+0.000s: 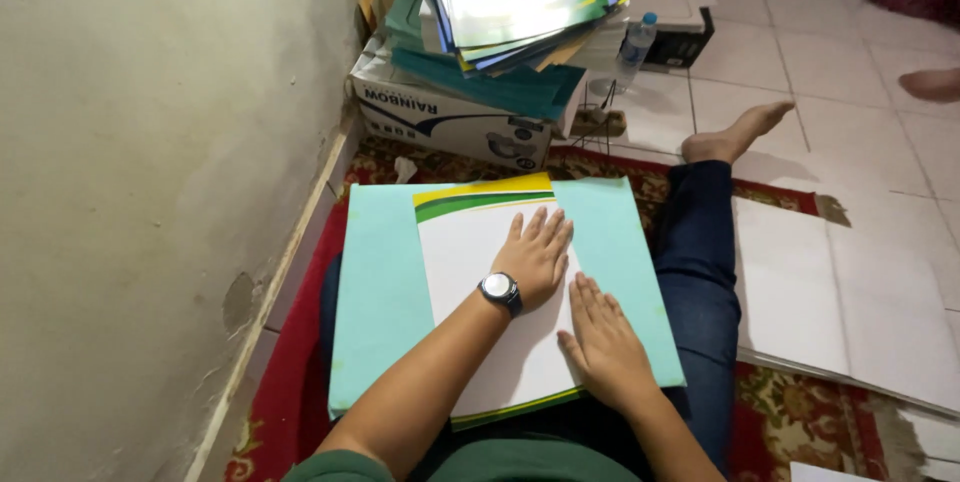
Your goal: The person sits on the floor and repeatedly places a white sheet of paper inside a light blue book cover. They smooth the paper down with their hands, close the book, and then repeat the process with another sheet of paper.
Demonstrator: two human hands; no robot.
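Both sets of fingers lie flat and close together, holding nothing: the left hand [537, 254], with a wristwatch [499, 289] on its wrist, presses palm-down on the upper middle of a white sheet [470, 272], and the right hand [605, 342] presses just beside it, lower down, over the sheet's right edge. The sheet has a yellow and green band along its top and a green strip showing at the bottom, and it sits on a pale turquoise board [375, 282] that rests across the person's lap, between the wall [150, 192] on the left and the outstretched leg in dark jeans [700, 272] on the right. Judging from the flat palms, the step in hand looks like smoothing or pressing the sheet down against the board. The next move would seem to call for keeping the sheet square to the board and sliding the palms outward evenly, so nothing shifts or creases. Further out, a cardboard box [450, 122] stands by the wall with a stack of glossy printed sheets [515, 2] piled on it, a water bottle [634, 47] beside that, and large white sheets [840, 292] spread on the red patterned rug [290, 382] to the right.
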